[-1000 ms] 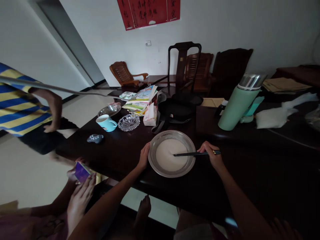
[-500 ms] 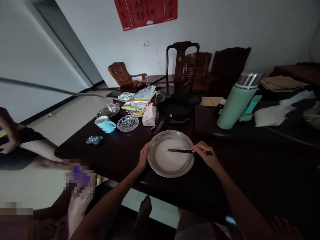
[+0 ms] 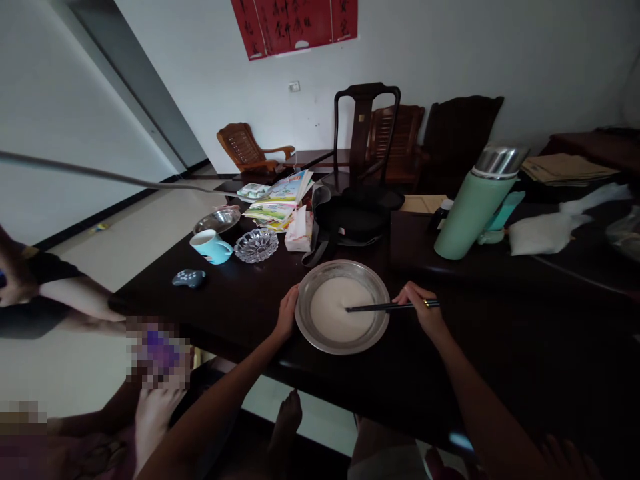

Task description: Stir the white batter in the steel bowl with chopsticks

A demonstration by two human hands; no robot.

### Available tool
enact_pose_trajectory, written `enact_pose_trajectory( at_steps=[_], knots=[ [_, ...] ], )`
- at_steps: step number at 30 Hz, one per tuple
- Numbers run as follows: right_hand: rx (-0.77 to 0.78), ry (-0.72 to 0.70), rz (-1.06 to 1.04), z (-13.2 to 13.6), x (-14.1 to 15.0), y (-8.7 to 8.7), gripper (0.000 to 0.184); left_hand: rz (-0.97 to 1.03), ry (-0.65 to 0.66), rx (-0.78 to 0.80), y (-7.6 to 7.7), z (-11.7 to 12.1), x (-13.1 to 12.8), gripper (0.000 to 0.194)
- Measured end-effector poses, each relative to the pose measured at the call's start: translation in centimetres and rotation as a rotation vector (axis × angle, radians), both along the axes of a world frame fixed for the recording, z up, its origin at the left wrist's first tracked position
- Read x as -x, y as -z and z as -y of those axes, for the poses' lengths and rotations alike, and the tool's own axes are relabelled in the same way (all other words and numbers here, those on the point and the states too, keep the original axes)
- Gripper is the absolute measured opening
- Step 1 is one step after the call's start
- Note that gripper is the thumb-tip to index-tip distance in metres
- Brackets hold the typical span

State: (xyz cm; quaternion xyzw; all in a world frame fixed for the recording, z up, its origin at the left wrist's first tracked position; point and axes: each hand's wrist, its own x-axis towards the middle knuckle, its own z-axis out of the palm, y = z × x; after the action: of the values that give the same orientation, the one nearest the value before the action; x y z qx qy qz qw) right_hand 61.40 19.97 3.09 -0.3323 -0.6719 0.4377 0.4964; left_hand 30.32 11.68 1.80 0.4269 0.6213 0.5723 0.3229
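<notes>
A wide metal bowl (image 3: 306, 333) holding a milky white liquid (image 3: 333, 317) stands near the front edge of the dark table. My left hand (image 3: 287, 311) grips the bowl's left rim, with the thumb side toward the top. In my right hand (image 3: 420, 308), just off the bowl's right rim, are black chopsticks (image 3: 373, 307). They lie nearly level across the rim, with their tips in the liquid near its middle. Whether there are two sticks or more is hard to make out.
Beyond the bowl are a black bag (image 3: 355, 220), a tissue pack (image 3: 299, 230), a glass dish (image 3: 256, 245), a blue mug (image 3: 211, 247) and a game controller (image 3: 189, 278). A green thermos (image 3: 473, 213) and a white plastic bag (image 3: 540, 230) stand right. Other people sit at the left.
My right hand has shifted right, away from the bowl's rim, and the chopstick tips have moved right and slightly down in the liquid. My left hand stays on the bowl.
</notes>
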Motion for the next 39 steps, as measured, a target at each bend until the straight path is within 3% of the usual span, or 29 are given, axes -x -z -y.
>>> enact_pose_trajectory(
  at_steps=[3, 5, 8, 13, 17, 22, 27, 32, 36, 39],
  knots=[
    [-0.026, -0.086, 0.085, 0.14, 0.22, 0.07, 0.036, 0.018, 0.002, -0.01, 0.16, -0.03, 0.09, 0.048],
    [-0.039, -0.046, 0.1, 0.18, 0.33, 0.11, 0.031, 0.015, 0.002, -0.009, 0.25, -0.06, 0.15, 0.047],
    [0.008, 0.038, 0.005, 0.18, 0.34, 0.1, 0.04, 0.008, -0.001, -0.003, 0.33, -0.11, 0.2, 0.048],
    [-0.011, -0.062, 0.078, 0.17, 0.39, 0.02, 0.035, 0.0, 0.0, -0.007, 0.34, -0.11, 0.2, 0.048],
    [0.008, 0.039, 0.007, 0.05, 0.31, 0.15, 0.04, 0.007, 0.004, -0.009, 0.49, -0.08, 0.29, 0.049],
    [0.011, -0.075, 0.049, 0.2, 0.47, 0.22, 0.04, 0.004, 0.005, 0.0, 0.58, -0.1, 0.39, 0.05],
    [0.02, 0.026, 0.008, 0.22, 0.33, 0.09, 0.041, -0.014, 0.01, -0.004, 0.38, -0.04, 0.35, 0.049],
    [0.004, -0.08, 0.05, 0.3, 0.47, 0.15, 0.037, -0.019, 0.013, -0.004, 0.41, 0.03, 0.32, 0.048],
    [0.015, 0.009, -0.003, 0.13, 0.45, 0.28, 0.04, -0.024, -0.008, -0.007, 0.43, -0.02, 0.32, 0.048],
    [0.045, -0.031, -0.031, 0.13, 0.4, 0.27, 0.045, -0.03, -0.001, -0.004, 0.37, -0.03, 0.32, 0.047]
  ],
)
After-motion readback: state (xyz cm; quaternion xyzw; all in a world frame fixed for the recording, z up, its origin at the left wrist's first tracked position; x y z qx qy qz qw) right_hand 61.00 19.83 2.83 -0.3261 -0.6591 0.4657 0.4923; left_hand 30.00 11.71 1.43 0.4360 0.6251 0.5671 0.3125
